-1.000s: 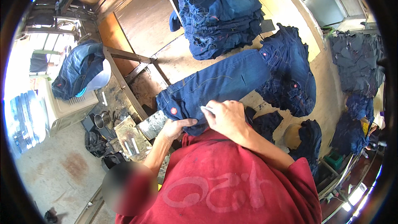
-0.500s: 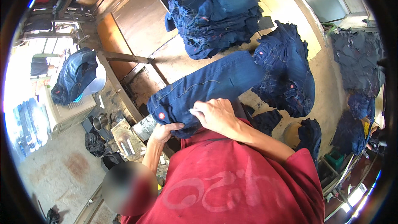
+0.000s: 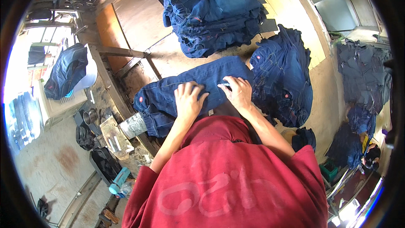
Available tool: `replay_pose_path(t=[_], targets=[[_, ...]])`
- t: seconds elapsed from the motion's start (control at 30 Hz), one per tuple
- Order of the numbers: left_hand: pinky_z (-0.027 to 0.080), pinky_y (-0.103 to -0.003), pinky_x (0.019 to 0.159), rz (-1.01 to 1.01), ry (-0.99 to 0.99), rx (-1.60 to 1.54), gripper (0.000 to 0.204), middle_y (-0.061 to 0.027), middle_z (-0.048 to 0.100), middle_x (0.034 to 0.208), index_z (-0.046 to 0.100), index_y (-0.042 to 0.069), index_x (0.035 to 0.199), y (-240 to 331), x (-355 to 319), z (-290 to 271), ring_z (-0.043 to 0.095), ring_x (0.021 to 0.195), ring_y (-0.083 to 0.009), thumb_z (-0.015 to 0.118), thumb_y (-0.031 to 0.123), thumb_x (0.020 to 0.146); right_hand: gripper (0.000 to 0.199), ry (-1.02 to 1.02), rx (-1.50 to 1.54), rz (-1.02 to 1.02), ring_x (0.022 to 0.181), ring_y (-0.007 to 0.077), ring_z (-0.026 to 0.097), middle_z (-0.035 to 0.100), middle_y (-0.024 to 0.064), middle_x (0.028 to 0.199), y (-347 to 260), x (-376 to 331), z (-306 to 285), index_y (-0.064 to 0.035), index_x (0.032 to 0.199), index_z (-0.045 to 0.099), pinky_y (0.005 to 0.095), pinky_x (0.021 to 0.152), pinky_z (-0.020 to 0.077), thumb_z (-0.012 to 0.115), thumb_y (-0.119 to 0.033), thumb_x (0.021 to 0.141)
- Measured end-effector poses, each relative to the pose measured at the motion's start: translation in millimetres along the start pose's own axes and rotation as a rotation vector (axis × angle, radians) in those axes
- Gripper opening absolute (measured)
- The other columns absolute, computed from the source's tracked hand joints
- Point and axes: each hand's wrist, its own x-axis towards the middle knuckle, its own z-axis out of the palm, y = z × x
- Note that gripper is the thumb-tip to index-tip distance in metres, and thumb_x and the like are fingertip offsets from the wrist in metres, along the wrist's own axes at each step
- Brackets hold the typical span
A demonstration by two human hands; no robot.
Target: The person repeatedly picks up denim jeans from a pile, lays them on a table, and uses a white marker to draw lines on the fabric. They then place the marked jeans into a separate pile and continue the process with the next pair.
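A dark blue pair of jeans (image 3: 211,74) lies stretched in front of me, its waist end with a round red tag to the left. It is drawn over a pale, scuffed cylinder (image 3: 133,125), which sticks out at the waist. My left hand (image 3: 188,100) rests on the denim, fingers bent and apart, thumb spread. On the leg farther right, my right hand (image 3: 239,94) pinches a small pale piece between thumb and fingers; its exact kind is too small to tell.
Folded jeans stand in a tall stack (image 3: 215,12) beyond, with another jeans heap (image 3: 284,80) to the right. At left, a wooden bench (image 3: 114,135) carries white sticks and a metal cup (image 3: 89,117). Dark garments (image 3: 363,71) lie far right.
My left hand has left the waist edge and moved right onto the denim. My right hand has shifted right and up along the leg. The jeans appear lower and farther left.
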Motion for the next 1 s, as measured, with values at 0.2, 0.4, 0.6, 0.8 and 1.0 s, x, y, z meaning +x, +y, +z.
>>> replay_pose_path(t=[0.2, 0.4, 0.6, 0.8, 1.0], targets=[[0.052, -0.043, 0.090, 0.141, -0.016, -0.061, 0.012, -0.0109, 0.071, 0.105, 0.072, 0.004, 0.100, -20, 7, 29, 0.065, 0.098, -0.0328, 0.077, 0.014, 0.094, 0.010, -0.045, -0.193, -0.115, 0.078, 0.0225, 0.069, 0.074, 0.0005, 0.085, 23, 3, 1, -0.0155, 0.101, 0.070, 0.0414, 0.067, 0.0519, 0.071, -0.026, 0.101], [0.056, -0.044, 0.082, -0.072, 0.100, -0.148, 0.016, -0.0140, 0.070, 0.100, 0.074, 0.005, 0.104, 33, 5, 12, 0.068, 0.089, -0.0352, 0.079, 0.016, 0.094, 0.013, -0.190, 0.323, 0.300, 0.073, 0.0353, 0.076, 0.075, 0.0132, 0.079, 23, -1, -15, -0.0127, 0.107, 0.073, 0.0472, 0.067, 0.0564, 0.075, -0.023, 0.099], [0.046, -0.029, 0.058, -0.718, -0.393, -1.211, 0.028, -0.0009, 0.067, 0.081, 0.073, -0.004, 0.113, 63, 25, 28, 0.056, 0.060, -0.0108, 0.076, 0.022, 0.103, 0.025, -0.200, 0.515, 0.372, 0.066, 0.0256, 0.070, 0.075, 0.0150, 0.080, 19, 0, -19, -0.0029, 0.107, 0.076, 0.0388, 0.065, 0.0531, 0.076, -0.028, 0.103], [0.041, -0.027, 0.053, -0.928, -0.453, -1.170, 0.026, -0.0008, 0.066, 0.080, 0.071, 0.000, 0.106, 47, 15, 45, 0.052, 0.056, -0.0079, 0.072, 0.026, 0.107, 0.029, -0.244, 0.608, 0.404, 0.065, 0.0100, 0.057, 0.070, 0.0048, 0.075, 22, -2, -18, -0.0010, 0.107, 0.076, 0.0319, 0.061, 0.0469, 0.076, -0.030, 0.104], [0.035, -0.028, 0.047, -1.078, -0.321, -1.416, 0.023, -0.0024, 0.066, 0.076, 0.064, 0.006, 0.101, 58, -8, 29, 0.041, 0.049, -0.0076, 0.061, 0.026, 0.112, 0.029, -0.319, 0.624, 0.468, 0.066, 0.0087, 0.057, 0.069, 0.0016, 0.074, 23, -5, -20, -0.0015, 0.104, 0.077, 0.0308, 0.062, 0.0459, 0.079, -0.031, 0.101]])
